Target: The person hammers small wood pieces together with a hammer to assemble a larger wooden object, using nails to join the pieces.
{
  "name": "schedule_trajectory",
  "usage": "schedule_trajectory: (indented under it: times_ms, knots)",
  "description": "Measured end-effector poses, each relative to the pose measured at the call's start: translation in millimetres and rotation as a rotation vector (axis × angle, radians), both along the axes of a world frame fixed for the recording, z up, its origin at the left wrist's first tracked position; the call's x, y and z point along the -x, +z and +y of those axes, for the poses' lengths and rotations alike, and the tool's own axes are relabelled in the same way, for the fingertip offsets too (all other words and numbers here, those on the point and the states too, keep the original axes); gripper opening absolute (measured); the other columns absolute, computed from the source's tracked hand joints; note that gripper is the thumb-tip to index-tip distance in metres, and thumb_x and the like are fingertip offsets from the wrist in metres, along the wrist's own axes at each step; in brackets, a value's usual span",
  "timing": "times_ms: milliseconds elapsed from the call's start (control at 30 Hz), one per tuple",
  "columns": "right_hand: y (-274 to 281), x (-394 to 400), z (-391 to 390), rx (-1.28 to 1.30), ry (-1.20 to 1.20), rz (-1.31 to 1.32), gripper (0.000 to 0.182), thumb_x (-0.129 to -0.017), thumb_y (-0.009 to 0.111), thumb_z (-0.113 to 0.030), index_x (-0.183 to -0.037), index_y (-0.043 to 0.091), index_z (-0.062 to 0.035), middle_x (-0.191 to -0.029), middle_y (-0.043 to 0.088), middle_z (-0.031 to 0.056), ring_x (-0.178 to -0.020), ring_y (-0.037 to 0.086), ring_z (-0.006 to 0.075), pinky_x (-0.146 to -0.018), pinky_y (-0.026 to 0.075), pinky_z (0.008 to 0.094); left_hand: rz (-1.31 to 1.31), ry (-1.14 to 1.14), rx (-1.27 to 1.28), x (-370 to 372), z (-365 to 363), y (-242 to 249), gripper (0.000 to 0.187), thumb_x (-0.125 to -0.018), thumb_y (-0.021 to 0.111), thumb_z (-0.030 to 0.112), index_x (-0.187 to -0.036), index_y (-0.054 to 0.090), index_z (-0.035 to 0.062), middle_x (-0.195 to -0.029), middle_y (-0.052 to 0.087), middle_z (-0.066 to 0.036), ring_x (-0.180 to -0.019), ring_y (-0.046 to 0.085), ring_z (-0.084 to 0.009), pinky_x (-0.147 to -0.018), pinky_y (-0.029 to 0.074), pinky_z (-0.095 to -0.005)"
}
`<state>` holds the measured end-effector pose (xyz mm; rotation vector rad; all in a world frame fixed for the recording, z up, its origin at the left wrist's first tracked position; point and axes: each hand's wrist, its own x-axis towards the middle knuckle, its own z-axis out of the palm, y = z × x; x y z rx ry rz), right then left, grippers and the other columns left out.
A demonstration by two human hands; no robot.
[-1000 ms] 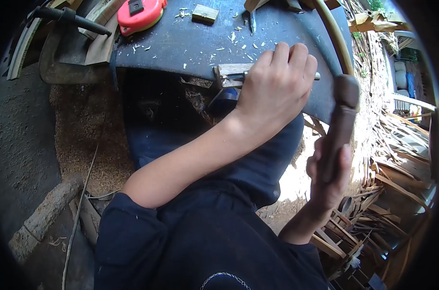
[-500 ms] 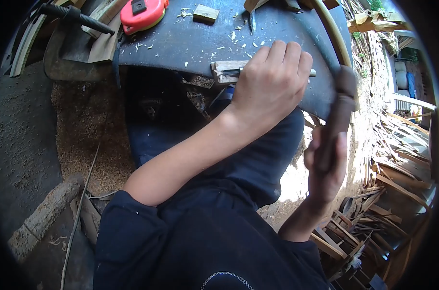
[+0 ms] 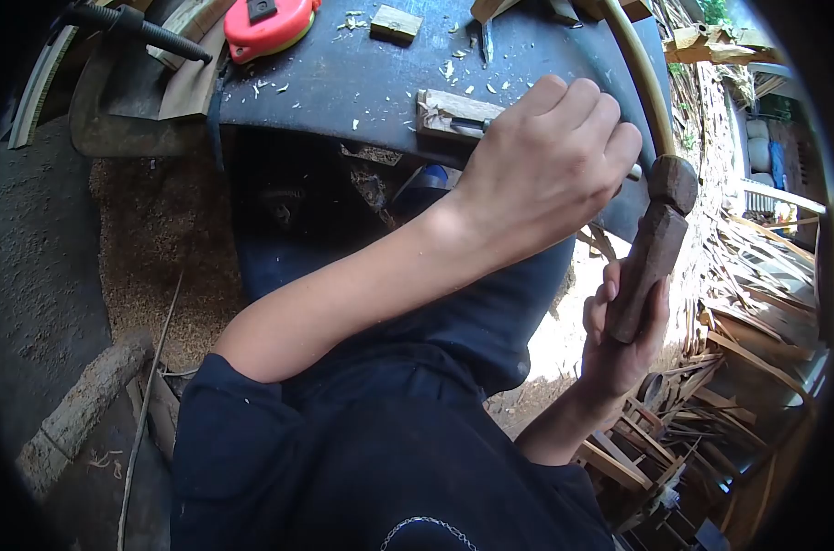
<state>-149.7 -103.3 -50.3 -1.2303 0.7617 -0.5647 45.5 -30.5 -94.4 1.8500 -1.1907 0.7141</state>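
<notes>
My left hand (image 3: 554,161) is closed round a chisel (image 3: 470,124). Its dark metal shank shows left of my fingers, and a pale butt end sticks out on the right. The chisel's tip meets a small wood block (image 3: 432,115) with a cut hollow, at the table's near edge; my hand hides the block's right part. My right hand (image 3: 630,321) grips a brown wooden mallet (image 3: 654,243), tilted up, its rounded head just right of the chisel's butt end and apart from it.
A dark table (image 3: 334,101) bears wood chips, a small wood offcut (image 3: 396,24) and a red tape measure (image 3: 268,26). A clamp (image 3: 164,39) holds boards at the left. One long wooden rod (image 3: 639,69) runs along the right edge. Scrap wood (image 3: 756,349) is heaped at right.
The mallet, blurred before, is now sharp and a little lower, its head farther right. My left hand, the chisel and the wood block appear shifted right, partly with the camera's view.
</notes>
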Motion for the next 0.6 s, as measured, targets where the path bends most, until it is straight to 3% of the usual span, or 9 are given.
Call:
schedule_trajectory:
  times_ms: [400, 600]
  knots:
    - [-6.0, 3.6, -2.8, 0.017, 0.068, 0.016, 0.049, -0.111, 0.043, -0.046, -0.133, 0.047, -0.0026, -0.093, 0.053, 0.0125, -0.058, 0.04, 0.0075, -0.046, 0.029, 0.0193, -0.013, -0.074, -0.155, -9.9, 13.6, -3.9, 0.024, -0.081, 0.076, 0.022, -0.096, 0.063, 0.009, -0.097, 0.059, -0.006, -0.092, 0.061, -0.0222, -0.08, 0.048, -0.036]
    - [-6.0, 6.4, -0.6, 0.032, 0.044, 0.04, 0.051, -0.112, 0.044, -0.046, -0.137, 0.047, -0.0017, -0.095, 0.054, 0.0124, -0.057, 0.041, 0.007, -0.046, 0.031, 0.019, 0.005, -0.083, -0.096, -10.4, 21.0, -5.7, 0.021, -0.082, 0.076, 0.021, -0.098, 0.066, 0.0113, -0.098, 0.06, -0.005, -0.091, 0.062, -0.0212, -0.079, 0.049, -0.0372]
